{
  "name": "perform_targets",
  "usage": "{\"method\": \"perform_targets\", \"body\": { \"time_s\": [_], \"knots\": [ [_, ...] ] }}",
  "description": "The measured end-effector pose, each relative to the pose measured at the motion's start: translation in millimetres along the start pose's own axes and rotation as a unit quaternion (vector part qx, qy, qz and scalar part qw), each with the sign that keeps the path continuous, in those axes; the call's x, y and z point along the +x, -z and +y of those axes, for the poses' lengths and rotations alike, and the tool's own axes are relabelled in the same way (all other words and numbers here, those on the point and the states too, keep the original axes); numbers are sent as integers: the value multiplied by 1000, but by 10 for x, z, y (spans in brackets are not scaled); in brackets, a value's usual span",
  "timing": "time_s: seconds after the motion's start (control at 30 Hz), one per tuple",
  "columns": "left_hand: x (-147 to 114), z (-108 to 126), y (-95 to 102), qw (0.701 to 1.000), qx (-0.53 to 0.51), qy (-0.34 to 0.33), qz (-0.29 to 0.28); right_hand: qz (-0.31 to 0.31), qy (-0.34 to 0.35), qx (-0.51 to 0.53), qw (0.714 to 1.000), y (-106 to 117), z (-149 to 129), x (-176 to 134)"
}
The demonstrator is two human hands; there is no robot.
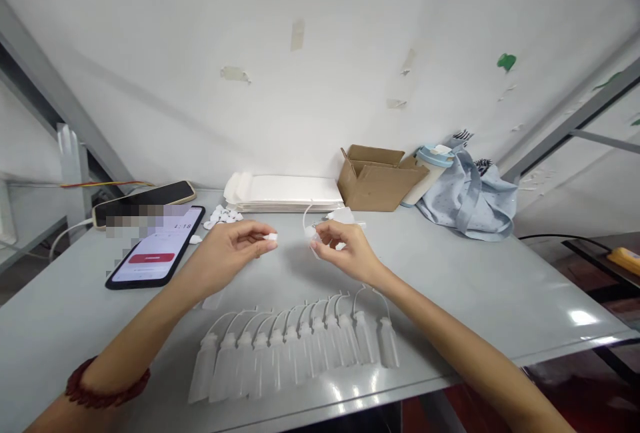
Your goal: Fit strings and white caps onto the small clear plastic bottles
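My left hand point(237, 246) pinches a small white cap point(271, 237) between thumb and fingertips, above the table. Facing it a short gap away, my right hand point(350, 249) is closed on a small translucent bottle point(315, 246), mostly hidden by the fingers. A thin curved tube point(306, 216) rises from that bottle. Below both hands lies a row of several translucent plastic bottles point(293, 359) with thin bent tubes at their necks. Behind my left hand is a pile of small white caps point(223, 215). More translucent pieces point(345, 215) lie just behind my right hand.
On the left, a lit phone point(155, 253) lies in front of a second, dark phone point(145, 203) with a cable. Along the wall stand flat white boxes point(285, 191), an open cardboard box point(377, 183), a lidded cup point(430, 173) and a light blue cloth bag point(470, 196).
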State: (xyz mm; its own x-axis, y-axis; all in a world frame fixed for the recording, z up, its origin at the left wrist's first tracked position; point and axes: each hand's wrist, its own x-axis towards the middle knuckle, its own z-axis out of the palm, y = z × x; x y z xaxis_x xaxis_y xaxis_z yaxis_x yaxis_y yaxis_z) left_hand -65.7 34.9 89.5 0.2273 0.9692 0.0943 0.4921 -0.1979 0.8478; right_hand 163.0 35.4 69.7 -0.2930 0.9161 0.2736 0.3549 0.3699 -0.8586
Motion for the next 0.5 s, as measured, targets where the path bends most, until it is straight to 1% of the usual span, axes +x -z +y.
{"method": "perform_targets", "body": {
  "time_s": [0.07, 0.1, 0.17, 0.23, 0.3, 0.4, 0.47, 0.5],
  "knots": [
    [-30, 11, -31, 1000, 3, -19, -24, -30, -38, 96, 994, 53, 16, -60],
    [-44, 17, -40, 999, 6, -25, -30, -43, -58, 150, 986, 71, 22, -84],
    [-69, 33, -62, 999, 10, -32, -35, -64, -93, 244, 963, 88, 25, -126],
    [-90, 52, -100, 998, 10, -39, -38, -87, -123, 312, 938, 80, 19, -160],
    [-109, 70, -159, 998, 2, -50, -37, -109, -147, 358, 915, 51, 5, -190],
    [-132, 83, -253, 997, -17, -68, -20, -137, -171, 397, 891, -8, -13, -227],
    [-143, 84, -298, 996, -17, -79, -22, -153, -181, 404, 884, -40, -16, -246],
    [-147, 83, -314, 996, -15, -82, -30, -155, -181, 399, 885, -51, -15, -255]
  ]
}}
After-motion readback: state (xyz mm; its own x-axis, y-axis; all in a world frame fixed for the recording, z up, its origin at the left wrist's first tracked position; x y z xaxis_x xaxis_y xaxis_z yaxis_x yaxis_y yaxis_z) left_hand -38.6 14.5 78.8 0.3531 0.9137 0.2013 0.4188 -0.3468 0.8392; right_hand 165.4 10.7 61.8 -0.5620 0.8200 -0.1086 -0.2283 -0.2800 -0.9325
